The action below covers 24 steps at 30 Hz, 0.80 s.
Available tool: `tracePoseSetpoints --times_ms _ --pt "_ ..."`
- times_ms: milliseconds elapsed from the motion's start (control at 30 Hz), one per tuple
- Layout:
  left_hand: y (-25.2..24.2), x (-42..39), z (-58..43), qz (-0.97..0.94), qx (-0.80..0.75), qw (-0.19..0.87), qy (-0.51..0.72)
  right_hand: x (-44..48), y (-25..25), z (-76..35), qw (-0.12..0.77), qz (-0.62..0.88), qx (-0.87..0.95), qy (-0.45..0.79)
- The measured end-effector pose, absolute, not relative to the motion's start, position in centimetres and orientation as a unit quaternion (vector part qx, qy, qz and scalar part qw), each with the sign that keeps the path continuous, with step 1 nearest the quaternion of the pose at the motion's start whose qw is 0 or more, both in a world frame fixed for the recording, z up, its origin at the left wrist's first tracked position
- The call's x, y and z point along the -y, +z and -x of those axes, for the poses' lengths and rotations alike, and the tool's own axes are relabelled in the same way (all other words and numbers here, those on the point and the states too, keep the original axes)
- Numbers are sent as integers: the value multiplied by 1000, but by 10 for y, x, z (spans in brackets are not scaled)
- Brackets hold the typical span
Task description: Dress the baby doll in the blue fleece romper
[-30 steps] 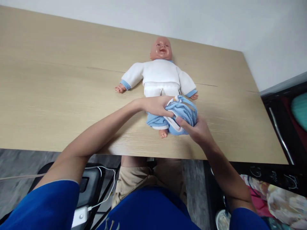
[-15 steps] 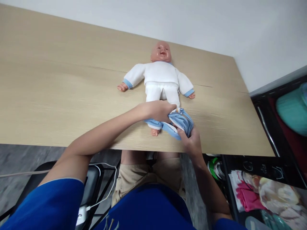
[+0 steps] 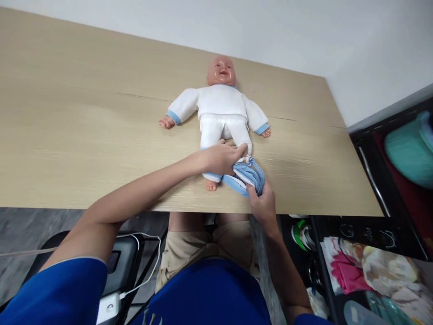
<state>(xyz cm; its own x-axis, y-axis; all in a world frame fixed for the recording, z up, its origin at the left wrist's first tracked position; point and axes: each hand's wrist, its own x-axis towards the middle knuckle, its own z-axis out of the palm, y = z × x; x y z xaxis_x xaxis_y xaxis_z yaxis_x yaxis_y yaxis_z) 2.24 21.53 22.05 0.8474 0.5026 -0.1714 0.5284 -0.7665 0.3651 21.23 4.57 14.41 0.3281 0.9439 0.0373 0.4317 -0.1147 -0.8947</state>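
Observation:
A baby doll [image 3: 222, 101] lies face up on the table, its head toward the wall. It has a white cloth body with blue cuffs and bare plastic hands. My left hand [image 3: 219, 158] lies across its lower legs, with fingers curled around the leg on the right; the thumb is hidden. My right hand [image 3: 264, 203] pinches a bunched blue-and-white striped garment [image 3: 250, 174] at that leg's end, thumb on top. The foot there is hidden by the cloth. The doll's other foot [image 3: 211, 185] shows below a blue-and-white cuff.
The wooden table [image 3: 84, 149] ends just in front of my lap. A black rack at the right holds a teal tub [image 3: 411, 149], a pink cloth [image 3: 350, 273] and bags. At lower left, a white charger [image 3: 108, 308] with a cable sits by a dark seat.
The view has shifted slightly, so the doll appears a little farther left. My left fingers have spread somewhat over the doll's legs. My right hand keeps hold of the bunched garment.

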Motion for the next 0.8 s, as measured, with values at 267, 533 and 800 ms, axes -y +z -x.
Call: tracePoseSetpoints --times_ms 267,533,800 --pt "199 -230 -2 -864 -267 405 135 -87 119 -236 463 595 485 443" --pt "184 -240 13 -837 -256 439 204 -153 141 -272 325 473 647 501" --pt "174 -242 17 -807 -190 479 289 -175 132 -273 333 414 679 507"
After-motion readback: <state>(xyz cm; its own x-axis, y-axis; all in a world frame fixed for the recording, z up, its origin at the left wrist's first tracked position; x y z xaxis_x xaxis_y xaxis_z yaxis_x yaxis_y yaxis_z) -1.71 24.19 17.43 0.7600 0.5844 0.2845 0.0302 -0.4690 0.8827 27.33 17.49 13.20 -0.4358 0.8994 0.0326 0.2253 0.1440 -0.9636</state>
